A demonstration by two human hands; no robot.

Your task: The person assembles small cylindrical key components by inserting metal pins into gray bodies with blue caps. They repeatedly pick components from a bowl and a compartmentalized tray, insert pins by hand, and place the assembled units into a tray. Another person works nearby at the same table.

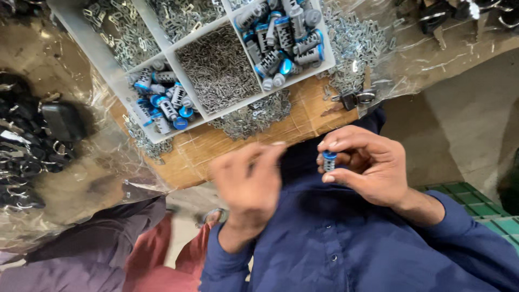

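Note:
My right hand (pixel 363 165) pinches a small grey lock cylinder with a blue end (pixel 328 160) between thumb and fingertips, close to my chest over my dark blue shirt (pixel 335 243). My left hand (pixel 250 181) is beside it on the left, blurred by motion, with its fingers curled toward the table edge; whether it holds anything is unclear. Beyond the hands, a white divided tray (pixel 86 40) on the wooden table (pixel 216 148) holds more blue-ended cylinders (pixel 162 103) in two compartments, tiny metal pins (pixel 219 67) and small metal clips.
Loose metal clips (pixel 351 38) are heaped on clear plastic right of the tray, with a black-headed key (pixel 354 98) at the table edge. Black parts (pixel 27 140) lie under plastic at left. A green crate (pixel 478 200) is at right. Another person's clothing (pixel 97 254) is at lower left.

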